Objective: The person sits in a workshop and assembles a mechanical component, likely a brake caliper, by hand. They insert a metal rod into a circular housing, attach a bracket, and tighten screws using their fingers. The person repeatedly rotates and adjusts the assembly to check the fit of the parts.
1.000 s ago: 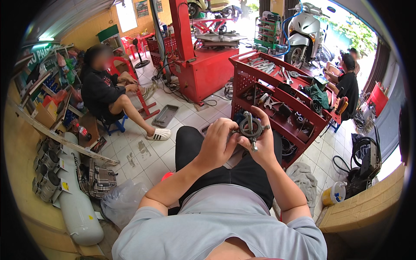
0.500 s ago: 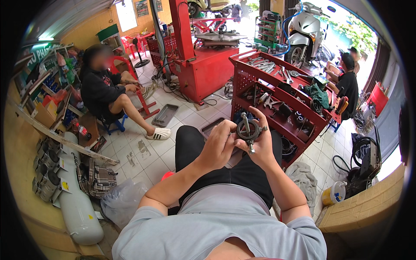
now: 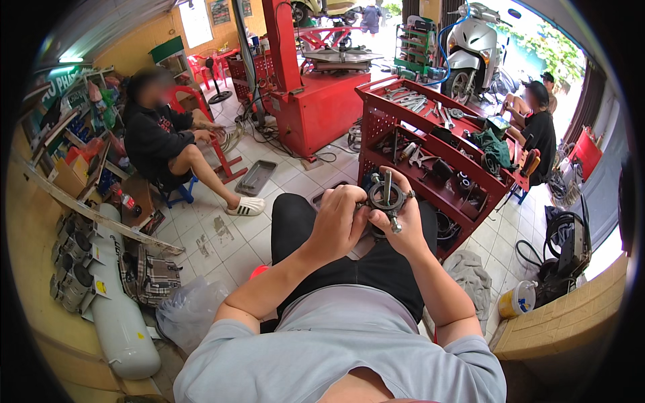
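Above my lap I hold a dark round metal ring tool with bolts sticking out of its rim [image 3: 396, 203]. A thin metal rod [image 3: 388, 185] stands up through its middle. My right hand [image 3: 408, 228] cradles the ring from the right and below, its index finger curled along the far side and its thumb near the lower bolt [image 3: 395, 226]. With bent fingers pressed together, my left hand [image 3: 338, 218] grips the ring's left side. What exactly lies between those left fingertips is hidden.
A red tool cart [image 3: 430, 144] with wrenches stands ahead to the right. On the left a person [image 3: 161, 134] sits on a blue stool. Grey metal trays [image 3: 256, 177] lie on the tiled floor. A grey cylinder [image 3: 121, 316] and a plastic bag [image 3: 195, 312] are at my left.
The ring tool has turned and tilted in my hands, its rod now more upright and its lower bolt swung to the right. My right index finger has curled in closer.
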A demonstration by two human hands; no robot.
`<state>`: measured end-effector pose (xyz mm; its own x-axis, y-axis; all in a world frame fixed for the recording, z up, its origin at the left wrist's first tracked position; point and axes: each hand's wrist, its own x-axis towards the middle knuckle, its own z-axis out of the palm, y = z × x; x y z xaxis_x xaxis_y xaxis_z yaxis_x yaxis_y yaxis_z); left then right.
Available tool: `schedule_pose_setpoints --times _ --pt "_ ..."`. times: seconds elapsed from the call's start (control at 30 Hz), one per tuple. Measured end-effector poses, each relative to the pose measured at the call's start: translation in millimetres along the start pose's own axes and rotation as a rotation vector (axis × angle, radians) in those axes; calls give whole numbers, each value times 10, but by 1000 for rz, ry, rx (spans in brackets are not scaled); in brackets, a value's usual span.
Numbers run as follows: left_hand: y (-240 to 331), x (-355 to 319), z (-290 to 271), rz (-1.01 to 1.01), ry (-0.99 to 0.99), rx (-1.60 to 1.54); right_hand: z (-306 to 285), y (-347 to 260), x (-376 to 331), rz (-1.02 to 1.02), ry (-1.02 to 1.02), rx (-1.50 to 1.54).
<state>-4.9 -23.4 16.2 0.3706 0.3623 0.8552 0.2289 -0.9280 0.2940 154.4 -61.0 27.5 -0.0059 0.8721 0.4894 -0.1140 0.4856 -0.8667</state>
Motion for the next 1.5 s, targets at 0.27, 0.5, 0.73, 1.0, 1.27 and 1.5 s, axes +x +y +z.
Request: schedule_pose_setpoints --times 0.27,0.5,0.73,1.0,1.27,1.5 --pt "-40 -86 138 -271 -35 -438 -27 109 18 -52 66 44" --pt "-147 -87 208 -206 -431 -563 -38 15 -2 -8 6 -23" --pt "-219 -177 246 -445 -487 -978 -26 -157 -55 -25 -92 34" --pt "-206 -675 778 -645 -302 -1654 -2 -192 -59 27 -89 127" --pt "277 -379 579 -1148 95 -1948 58 87 -75 -55 86 -47" --pt "85 -412 635 -1363 284 -1811 -21 353 40 0 -17 -686"
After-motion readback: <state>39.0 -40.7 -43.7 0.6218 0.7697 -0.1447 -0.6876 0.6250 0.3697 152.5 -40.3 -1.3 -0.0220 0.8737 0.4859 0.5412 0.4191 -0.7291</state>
